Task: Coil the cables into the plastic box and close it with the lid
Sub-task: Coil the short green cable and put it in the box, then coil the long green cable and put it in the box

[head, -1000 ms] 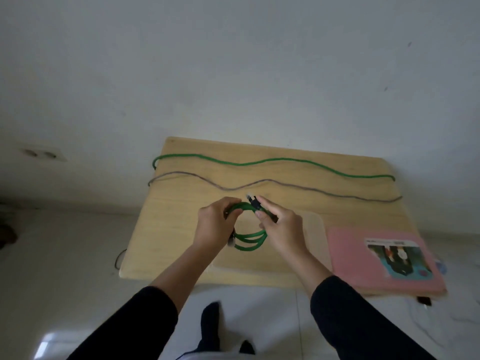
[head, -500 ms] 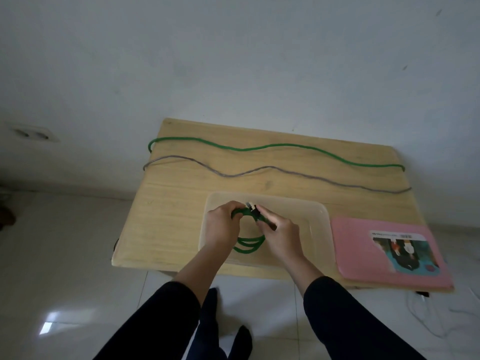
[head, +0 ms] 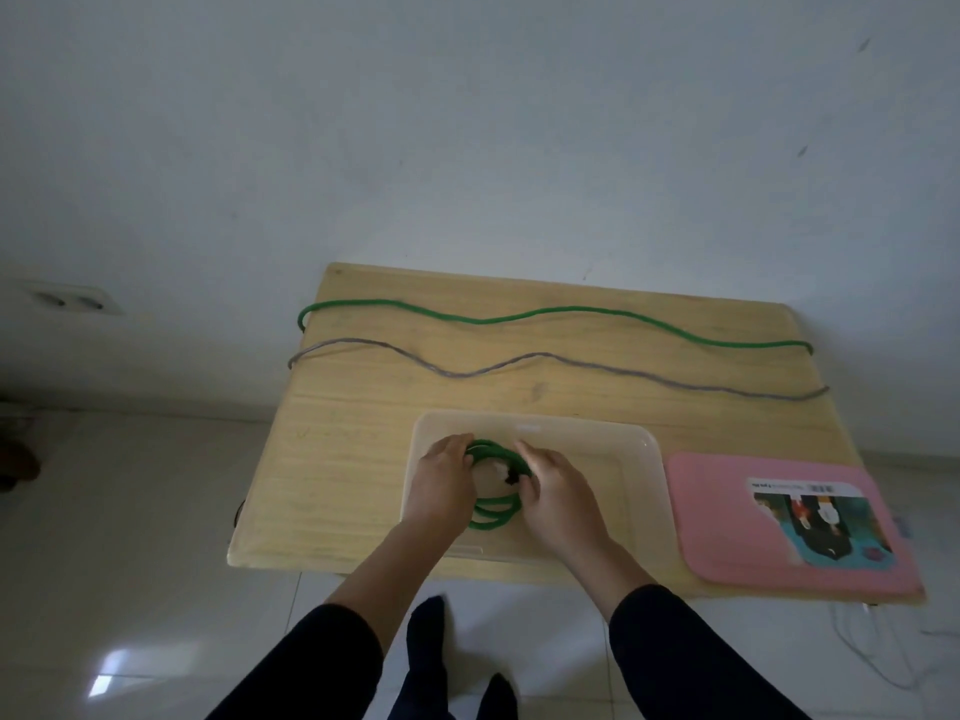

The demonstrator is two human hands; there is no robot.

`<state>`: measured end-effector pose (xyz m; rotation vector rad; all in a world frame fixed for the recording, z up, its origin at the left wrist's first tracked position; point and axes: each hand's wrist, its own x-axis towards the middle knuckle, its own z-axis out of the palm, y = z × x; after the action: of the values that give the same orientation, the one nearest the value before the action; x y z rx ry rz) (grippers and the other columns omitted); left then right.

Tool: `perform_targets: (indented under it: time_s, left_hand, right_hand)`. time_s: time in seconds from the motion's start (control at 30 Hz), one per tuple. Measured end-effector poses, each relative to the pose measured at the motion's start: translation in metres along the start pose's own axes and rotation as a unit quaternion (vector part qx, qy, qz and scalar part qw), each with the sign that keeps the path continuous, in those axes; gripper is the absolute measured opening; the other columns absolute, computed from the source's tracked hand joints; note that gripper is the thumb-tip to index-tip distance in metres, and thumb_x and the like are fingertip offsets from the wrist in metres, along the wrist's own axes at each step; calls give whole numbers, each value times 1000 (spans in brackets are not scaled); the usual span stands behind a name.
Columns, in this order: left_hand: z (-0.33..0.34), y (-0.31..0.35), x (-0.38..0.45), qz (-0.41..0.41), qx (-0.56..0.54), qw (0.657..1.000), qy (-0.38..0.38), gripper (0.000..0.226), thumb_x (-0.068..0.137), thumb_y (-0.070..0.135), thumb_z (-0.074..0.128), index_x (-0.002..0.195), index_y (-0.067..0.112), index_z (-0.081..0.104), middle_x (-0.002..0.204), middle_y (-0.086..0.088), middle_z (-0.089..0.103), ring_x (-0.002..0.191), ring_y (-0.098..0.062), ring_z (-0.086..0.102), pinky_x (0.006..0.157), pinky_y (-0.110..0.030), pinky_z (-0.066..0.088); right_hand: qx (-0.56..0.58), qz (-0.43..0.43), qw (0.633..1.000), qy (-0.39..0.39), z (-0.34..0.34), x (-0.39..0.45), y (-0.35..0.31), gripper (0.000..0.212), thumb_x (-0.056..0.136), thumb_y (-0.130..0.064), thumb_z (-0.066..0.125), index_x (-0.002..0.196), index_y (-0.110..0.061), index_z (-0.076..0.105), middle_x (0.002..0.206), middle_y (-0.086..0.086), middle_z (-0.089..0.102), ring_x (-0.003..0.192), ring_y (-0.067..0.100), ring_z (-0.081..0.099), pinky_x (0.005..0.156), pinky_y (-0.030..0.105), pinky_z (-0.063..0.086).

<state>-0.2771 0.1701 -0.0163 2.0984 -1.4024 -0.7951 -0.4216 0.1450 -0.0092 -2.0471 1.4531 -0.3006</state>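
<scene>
The wooden table [head: 363, 459] carried a green cable [head: 545, 314], grey cable [head: 519, 363], plastic box [head: 639, 491] and, at its near right corner, pink lid [head: 727, 517].

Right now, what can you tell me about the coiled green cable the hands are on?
The coiled green cable is wound into several round loops, rubbery-looking, with a dark plug end showing near the coil's right side. It sits inside the clear plastic box, towards its left half. The left hand grips its left edge and the right hand its right edge, fingers curled over the loops.

plain home room: low wooden table [head: 363, 459], tiled floor [head: 130, 511], wall socket [head: 70, 301]
</scene>
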Motion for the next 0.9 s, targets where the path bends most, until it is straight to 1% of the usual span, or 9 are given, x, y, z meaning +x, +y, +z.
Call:
perform_targets:
  time_s: [0.07,0.13,0.27,0.43,0.57,0.63,0.7,0.8,0.9]
  left_hand:
    - [-2,0,-7,25,21,999,5,39,98,7,37,136,2,42,139,-14,48,125,-25,47,103,-27,36]
    - [-4,3,-14,52,39,998,12,40,98,9,36,137,1,39,138,-14,47,125,-26,47,104,-28,38]
    - [-8,9,-30,118,113,986,24,37,93,9,43,130,5,46,125,-10,55,114,-22,51,95,-26,45]
    - [-13,14,-48,127,156,979,43,35,92,8,42,126,6,48,120,-10,57,111,-22,54,90,-26,43]
    - [-16,11,-53,145,160,974,71,25,81,-2,52,104,0,61,99,-15,65,94,-30,62,75,-32,52]
    - [-21,10,-51,162,162,968,99,22,73,-5,62,94,1,64,89,-14,66,83,-29,64,64,-32,54]
    - [-32,11,-47,178,165,963,121,25,67,-5,70,91,0,66,86,-14,68,78,-28,67,58,-27,54]
    - [-52,12,-33,186,173,955,155,23,66,-6,74,88,-1,68,84,-15,69,77,-27,68,59,-26,54]
    - [-72,7,-9,167,152,958,179,14,80,-4,63,94,-2,66,89,-17,68,82,-30,66,63,-30,52]
  right_hand:
    - [-50,-15,999,2,2,-3,-4,49,92,-10,43,141,-13,36,139,6,46,128,19,42,99,28,39]
    - [-80,-35,996,27,5,-6,-9,46,93,-13,42,139,-8,38,139,8,46,129,21,41,100,29,39]
    - [-96,-56,991,72,11,-14,-19,44,94,-25,36,129,-2,49,126,14,57,115,29,53,92,36,47]
    - [-116,-86,986,79,12,-28,-22,57,91,-35,23,125,0,52,118,15,60,106,30,58,88,37,51]
    - [-124,-116,980,106,7,-31,-27,41,89,-24,41,118,0,57,108,13,64,97,29,63,80,33,54]
    - [-132,-132,975,122,4,-29,-33,39,87,-22,43,115,1,58,108,14,65,101,30,63,81,33,54]
    - [-146,-137,971,130,1,-23,-41,45,89,-26,35,118,1,57,114,15,64,109,32,60,87,37,53]
    - [-159,-149,967,129,-2,-9,-53,50,89,-29,31,121,1,55,119,16,62,115,32,57,92,40,51]
    - [-161,-166,964,131,-4,15,-65,48,90,-28,35,125,1,51,122,16,60,121,33,52,97,40,48]
